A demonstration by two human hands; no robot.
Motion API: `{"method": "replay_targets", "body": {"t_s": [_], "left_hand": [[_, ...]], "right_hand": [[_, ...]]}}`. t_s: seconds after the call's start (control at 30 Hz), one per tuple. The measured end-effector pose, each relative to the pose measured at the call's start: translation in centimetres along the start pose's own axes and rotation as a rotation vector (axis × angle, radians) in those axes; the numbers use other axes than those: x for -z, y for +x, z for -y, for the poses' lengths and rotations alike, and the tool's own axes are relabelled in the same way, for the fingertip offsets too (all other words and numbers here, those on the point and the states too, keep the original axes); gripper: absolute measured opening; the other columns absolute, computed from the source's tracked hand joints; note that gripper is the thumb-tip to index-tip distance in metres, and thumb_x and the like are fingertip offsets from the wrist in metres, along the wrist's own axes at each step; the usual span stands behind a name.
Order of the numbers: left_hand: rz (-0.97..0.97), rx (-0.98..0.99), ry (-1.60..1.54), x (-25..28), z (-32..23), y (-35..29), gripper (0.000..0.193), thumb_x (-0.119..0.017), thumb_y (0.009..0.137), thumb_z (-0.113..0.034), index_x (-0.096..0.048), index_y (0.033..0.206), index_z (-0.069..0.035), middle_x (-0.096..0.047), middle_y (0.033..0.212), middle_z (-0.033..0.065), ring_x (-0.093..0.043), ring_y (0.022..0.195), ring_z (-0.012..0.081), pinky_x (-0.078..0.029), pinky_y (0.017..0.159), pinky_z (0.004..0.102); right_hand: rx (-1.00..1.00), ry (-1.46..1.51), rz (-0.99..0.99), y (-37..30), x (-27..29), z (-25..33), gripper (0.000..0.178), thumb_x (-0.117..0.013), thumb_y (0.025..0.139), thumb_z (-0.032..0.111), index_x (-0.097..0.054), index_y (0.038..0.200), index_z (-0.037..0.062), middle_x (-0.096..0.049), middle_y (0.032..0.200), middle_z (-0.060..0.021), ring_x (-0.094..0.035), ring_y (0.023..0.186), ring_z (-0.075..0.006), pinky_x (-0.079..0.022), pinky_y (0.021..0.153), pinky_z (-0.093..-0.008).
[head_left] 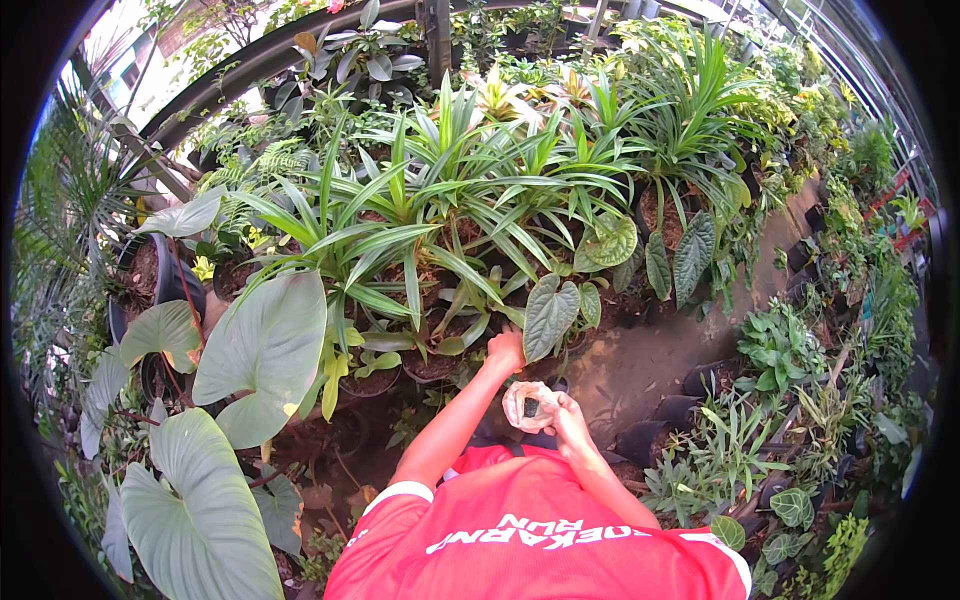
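My left hand (507, 347) reaches forward among the potted plants, beside a dark, veined heart-shaped leaf (551, 316). Its fingers look curled in, and foliage hides their tips, so what they hold cannot be made out. Close to my body, my right hand (572, 426) grips the side of a clear, crumpled plastic bag (517, 402). The bag's mouth is spread wide and faces up, with something dark showing inside. Just left of my left hand sits a dark pot (432, 366) of soil under long, strappy green leaves (395, 240).
Large grey-green leaves (265, 350) crowd the left side, near a tilted black pot (168, 275). A bare dirt path (660, 365) runs to the right. Small black pots and bags (640, 440) with low plants line its far side. Metal framing (437, 40) stands behind.
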State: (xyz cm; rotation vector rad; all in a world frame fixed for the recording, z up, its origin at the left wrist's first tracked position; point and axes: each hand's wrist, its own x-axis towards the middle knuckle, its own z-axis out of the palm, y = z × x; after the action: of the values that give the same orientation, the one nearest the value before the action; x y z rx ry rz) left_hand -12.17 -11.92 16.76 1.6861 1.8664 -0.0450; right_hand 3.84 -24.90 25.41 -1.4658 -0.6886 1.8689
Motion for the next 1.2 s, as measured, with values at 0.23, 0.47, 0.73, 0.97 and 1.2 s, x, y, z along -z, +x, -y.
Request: {"method": "replay_targets", "body": {"t_s": [0.23, 0.47, 0.73, 0.97, 1.2], "left_hand": [[0.069, -0.031, -0.035, -0.2, 0.2, 0.4, 0.092, -0.073, 0.067, -0.029, -0.028, 0.14, 0.005, -0.042, 0.135, 0.0304, -0.063, 0.103, 0.0352, -0.053, 0.081, 0.0416], [-0.059, 0.06, -0.094, 0.6, -0.8, -0.6, 0.066, -0.069, 0.071, -0.032, -0.051, 0.129, -0.005, -0.059, 0.12, 0.0226, -0.063, 0.103, 0.0353, -0.051, 0.086, 0.0419], [0.027, 0.062, -0.032, 0.0, -0.1, -0.3, 0.074, -0.071, 0.069, -0.026, -0.043, 0.135, -0.007, -0.038, 0.142, 0.0242, -0.06, 0.109, 0.0372, -0.05, 0.089, 0.0449], [0.056, 0.027, -0.036, -0.1, 0.4, 0.0, 0.088, -0.069, 0.071, -0.035, -0.029, 0.141, 0.0, -0.033, 0.145, 0.0264, -0.061, 0.108, 0.037, -0.051, 0.087, 0.0452], [-0.094, -0.093, -0.257, 2.6, -1.1, -3.8, 0.067, -0.061, 0.08, -0.038, -0.04, 0.135, -0.005, -0.044, 0.134, 0.0241, -0.06, 0.101, 0.043, -0.05, 0.084, 0.0493]], "right_hand": [[-0.007, -0.02, 0.012, -0.2, -0.1, 0.4, 0.01, -0.05, 0.089, 0.004, -0.054, 0.098, 0.0048, -0.059, 0.075, -0.0042, -0.06, 0.059, -0.0136, -0.046, 0.049, -0.0243], [-0.011, -0.011, 0.017, -0.3, -0.2, 0.6, 0.01, -0.05, 0.089, 0.004, -0.053, 0.099, 0.0038, -0.059, 0.076, -0.0057, -0.062, 0.059, -0.0158, -0.05, 0.051, -0.0262], [-0.04, -0.017, 0.032, -1.0, -0.2, 1.0, 0.006, -0.056, 0.089, 0.01, -0.054, 0.094, 0.0119, -0.057, 0.075, 0.003, -0.053, 0.058, -0.004, -0.038, 0.045, -0.0174], [-0.041, 0.006, 0.068, 0.0, 0.6, 1.3, 0.008, -0.049, 0.089, 0.004, -0.053, 0.096, 0.0058, -0.059, 0.074, -0.0042, -0.057, 0.056, -0.0105, -0.039, 0.046, -0.0211], [-0.078, -0.088, 0.146, 2.4, 1.1, 2.6, 0.007, -0.052, 0.088, 0.005, -0.052, 0.095, 0.0051, -0.057, 0.075, -0.0018, -0.052, 0.055, -0.0063, -0.036, 0.044, -0.0188]]}}
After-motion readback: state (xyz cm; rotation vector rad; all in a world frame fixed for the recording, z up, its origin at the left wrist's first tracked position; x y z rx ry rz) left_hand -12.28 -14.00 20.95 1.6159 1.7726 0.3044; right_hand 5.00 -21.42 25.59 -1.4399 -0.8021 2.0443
